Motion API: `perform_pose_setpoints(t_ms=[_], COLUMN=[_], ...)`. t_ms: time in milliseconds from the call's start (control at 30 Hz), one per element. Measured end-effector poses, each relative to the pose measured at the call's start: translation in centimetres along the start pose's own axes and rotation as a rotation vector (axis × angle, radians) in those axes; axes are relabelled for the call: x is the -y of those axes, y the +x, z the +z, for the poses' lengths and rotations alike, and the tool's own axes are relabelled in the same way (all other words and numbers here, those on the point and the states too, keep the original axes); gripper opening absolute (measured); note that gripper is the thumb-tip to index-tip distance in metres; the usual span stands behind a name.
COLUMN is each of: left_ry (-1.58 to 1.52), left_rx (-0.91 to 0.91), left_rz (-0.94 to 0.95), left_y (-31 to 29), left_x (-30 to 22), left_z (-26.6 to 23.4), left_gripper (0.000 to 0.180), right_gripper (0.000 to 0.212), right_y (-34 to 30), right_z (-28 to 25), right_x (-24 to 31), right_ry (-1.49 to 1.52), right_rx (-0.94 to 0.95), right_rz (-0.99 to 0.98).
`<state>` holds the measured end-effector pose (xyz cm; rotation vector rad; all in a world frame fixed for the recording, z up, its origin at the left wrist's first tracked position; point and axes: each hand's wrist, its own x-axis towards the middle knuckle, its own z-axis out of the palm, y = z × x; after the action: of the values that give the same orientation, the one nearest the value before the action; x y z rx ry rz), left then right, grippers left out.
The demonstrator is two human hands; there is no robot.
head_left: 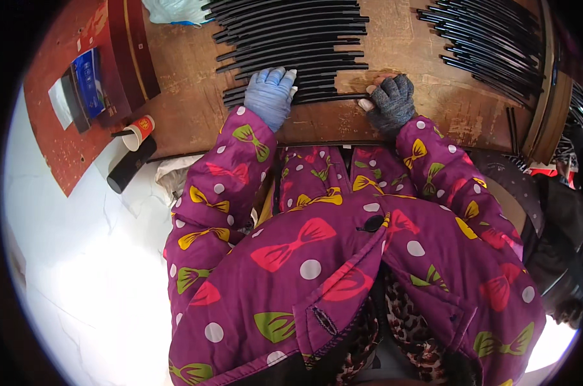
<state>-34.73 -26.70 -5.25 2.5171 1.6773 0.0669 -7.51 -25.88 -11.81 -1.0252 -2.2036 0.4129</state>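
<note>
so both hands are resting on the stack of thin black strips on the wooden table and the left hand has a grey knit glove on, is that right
Not quite. In the head view the left hand wears a light blue glove; the grey knit fingerless glove is on the right hand. The rest holds: both hands rest on the stack of thin black strips on the worn wooden table.

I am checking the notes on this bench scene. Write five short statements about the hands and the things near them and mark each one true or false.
1. The left hand wears a light blue glove and rests on the near black strips. True.
2. The right hand is bare. False: it wears a dark grey knitted glove with open fingertips.
3. A second pile of black strips lies at the right of the wooden bench. True.
4. The paper cup stands upright between the hands. False: it lies tipped at the left.
5. The jacket sleeves are plain grey. False: purple with bows and dots.
</note>
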Motion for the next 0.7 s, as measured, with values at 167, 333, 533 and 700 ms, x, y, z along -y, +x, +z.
perform_pose_setpoints(t_ms=[167, 333, 533, 700], left_ry=[0.110, 0.127, 0.066, 0.000], left_rx=[0.025, 0.259, 0.311, 0.408], left_rz=[0.150, 0.115, 0.028, 0.033], left_y=[0.7, 1.7, 2.8, 1.0], left_x=[-0.6, -2.6, -3.5, -3.7], left_z=[1.0, 1.2, 0.0, 0.3], left_gripper=[0.031, 0.034, 0.029, 0.026], right_gripper=[0.035, 0.035, 0.035, 0.034], right_y=[-1.2, -2.6, -3.3, -3.0], right_z=[0.3, 0.4, 0.6, 0.6], right_x=[-1.9, -3.0, -3.3, -2.9], right_ry=[-0.011, -0.024, -0.031, -0.043], right_rx=[-0.078, -0.107, -0.089, -0.107], right_rz=[-0.014, -0.012, 0.002, 0.002])
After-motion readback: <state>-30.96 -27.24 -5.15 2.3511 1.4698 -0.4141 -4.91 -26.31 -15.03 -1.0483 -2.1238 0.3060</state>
